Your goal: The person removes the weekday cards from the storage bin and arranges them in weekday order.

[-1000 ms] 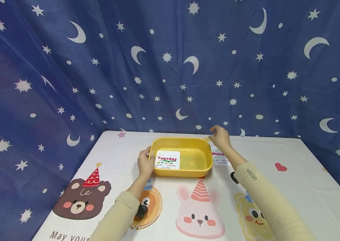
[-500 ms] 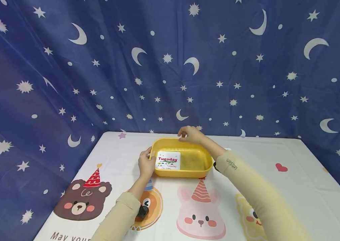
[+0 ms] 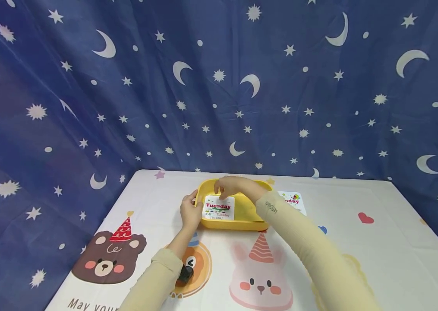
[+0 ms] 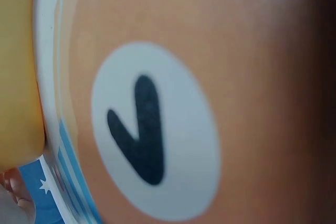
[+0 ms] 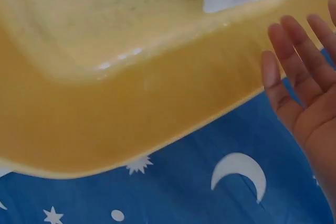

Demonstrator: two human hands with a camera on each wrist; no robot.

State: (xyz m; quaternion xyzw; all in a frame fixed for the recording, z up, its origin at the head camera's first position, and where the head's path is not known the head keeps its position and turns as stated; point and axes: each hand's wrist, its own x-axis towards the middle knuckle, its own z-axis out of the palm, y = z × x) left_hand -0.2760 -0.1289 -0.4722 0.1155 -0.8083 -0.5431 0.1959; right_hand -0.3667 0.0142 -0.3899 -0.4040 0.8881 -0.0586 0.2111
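In front of you, a yellow tub [image 3: 255,225] with rounded corners sits on a white printed tablecloth [image 3: 397,259]; take the tub's middle as the centre of a clock, with twelve o'clock away from you. Your left hand [image 3: 190,211] is at nine o'clock, gripping the tub's end wall, thumb on the inner side of the rim and fingers outside. A white Tuesday card [image 3: 219,211] lies inside the tub, toward nine o'clock, its big red word facing you above smaller lines of print. Your right hand [image 3: 231,185] reaches over the tub's rim near twelve o'clock, its fingers at the card's far edge. From the right wrist those fingers look spread and loosely extended, with nothing seen in their grasp; whether a fingertip touches the card, you cannot tell. Outside the tub at three o'clock lies a second white card [image 3: 294,203], partly covered by your right sleeve [image 3: 304,242], so only "nday" shows in red. On the cloth, a printed brown bear [image 3: 106,259] is at eight o'clock, an orange face [image 3: 201,270] at seven and a pink rabbit [image 3: 260,278] between five and six. Beyond twelve o'clock hangs a dark blue curtain [image 3: 219,95] with white moons and stars
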